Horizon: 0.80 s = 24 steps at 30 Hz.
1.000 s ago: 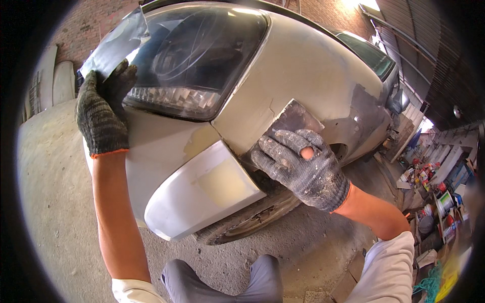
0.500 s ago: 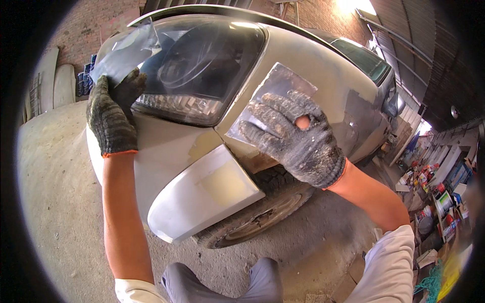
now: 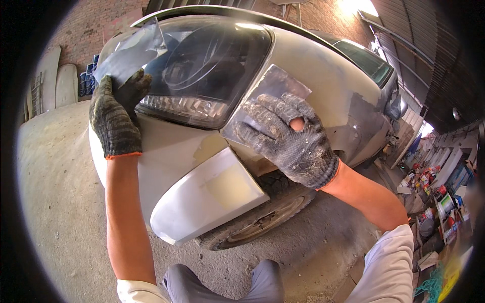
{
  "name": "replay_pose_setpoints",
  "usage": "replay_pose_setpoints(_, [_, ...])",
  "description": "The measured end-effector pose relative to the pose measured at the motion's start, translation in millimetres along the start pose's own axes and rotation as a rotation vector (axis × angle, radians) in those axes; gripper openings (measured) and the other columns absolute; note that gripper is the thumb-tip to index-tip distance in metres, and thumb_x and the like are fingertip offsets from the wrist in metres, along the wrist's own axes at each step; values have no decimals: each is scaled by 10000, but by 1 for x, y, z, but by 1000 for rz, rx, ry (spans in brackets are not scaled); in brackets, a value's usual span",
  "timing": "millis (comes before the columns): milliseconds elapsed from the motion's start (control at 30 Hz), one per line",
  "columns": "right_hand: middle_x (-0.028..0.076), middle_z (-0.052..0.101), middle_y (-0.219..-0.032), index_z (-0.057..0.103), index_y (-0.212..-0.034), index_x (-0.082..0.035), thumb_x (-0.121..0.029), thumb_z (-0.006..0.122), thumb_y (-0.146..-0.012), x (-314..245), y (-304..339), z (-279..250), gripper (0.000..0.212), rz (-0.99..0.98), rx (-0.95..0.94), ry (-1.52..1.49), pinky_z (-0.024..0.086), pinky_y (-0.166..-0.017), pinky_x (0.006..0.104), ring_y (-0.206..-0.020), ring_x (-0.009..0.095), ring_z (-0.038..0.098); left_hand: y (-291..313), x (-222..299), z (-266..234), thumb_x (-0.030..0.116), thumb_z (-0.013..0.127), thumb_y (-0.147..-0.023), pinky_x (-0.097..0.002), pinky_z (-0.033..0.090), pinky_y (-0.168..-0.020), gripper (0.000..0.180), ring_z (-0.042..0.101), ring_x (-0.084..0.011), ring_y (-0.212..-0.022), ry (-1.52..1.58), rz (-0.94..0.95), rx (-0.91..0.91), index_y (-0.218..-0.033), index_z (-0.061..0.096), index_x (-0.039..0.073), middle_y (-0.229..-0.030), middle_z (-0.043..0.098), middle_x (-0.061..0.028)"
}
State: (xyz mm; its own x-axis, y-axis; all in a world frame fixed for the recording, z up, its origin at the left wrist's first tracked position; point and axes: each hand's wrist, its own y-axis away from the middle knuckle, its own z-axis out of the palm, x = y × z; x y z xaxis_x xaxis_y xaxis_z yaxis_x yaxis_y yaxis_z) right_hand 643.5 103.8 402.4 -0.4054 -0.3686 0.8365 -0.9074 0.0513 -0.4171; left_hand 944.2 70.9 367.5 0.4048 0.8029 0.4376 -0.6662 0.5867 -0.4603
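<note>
A thin, bent, glossy grey sheet stands up from my left hand, which pinches its lower edge in front of the car's headlight. My right hand holds a flatter, rectangular grey sheet over the car's fender, beside the headlight's edge. Its fingers spread across the sheet's top; I cannot see the thumb. Both hands wear dark, dusty knitted gloves with orange cuffs, and the right one has a hole showing skin. Beneath my hands is the pale bumper, with a yellowish patch.
The front wheel sits under the fender, close to my knees. Shelving with cans and clutter runs along the right. Panels lean at the far left by a brick wall. Concrete floor lies to the left.
My right hand and its sheet have shifted slightly left, closer to the headlight. The car appears a little further right in view. My left hand keeps its hold on its sheet.
</note>
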Motion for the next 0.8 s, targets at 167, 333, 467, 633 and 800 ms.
replay_pose_setpoints(167, [94,558,-1265,613,-1254,-167,-202,546,-815,1,-2,3,445,9,-4,25,389,-1027,459,-1202,278,498,1,1,4,167,371,-1003,-327,588,-805,325,712,-313,-847,-145,58,13,-1128,453,-122,-982,682,-275])
replay_pose_setpoints(333, [51,542,-1319,585,-1295,-196,-191,514,-832,-7,1,3,468,73,-72,20,372,-1057,441,-1244,246,486,2,1,1,194,405,-1005,-392,588,-834,361,698,-354,-880,3,-34,31,-1232,434,-86,-1047,662,-280])
replay_pose_setpoints(467, [31,534,-1344,575,-1314,-221,-186,492,-845,-14,12,-3,477,119,-139,-33,364,-1070,434,-1258,229,486,1,1,0,209,418,-1008,-423,587,-847,406,689,-376,-904,6,-31,2,-1305,394,-67,-1085,650,-282])
replay_pose_setpoints(633, [90,551,-1263,581,-1258,-144,-192,534,-820,-20,26,-8,443,112,-131,-61,396,-1026,457,-1202,275,486,-1,0,0,200,408,-1014,-432,579,-869,420,677,-384,-952,-14,-34,43,-1321,342,-79,-1099,640,-297])
replay_pose_setpoints(800, [86,547,-1266,576,-1266,-152,-202,535,-825,-25,36,-11,445,123,-186,-35,400,-1020,450,-1206,273,489,0,1,-1,184,390,-1020,-439,570,-896,398,669,-383,-977,-45,-28,19,-1310,346,-86,-1116,631,-303])
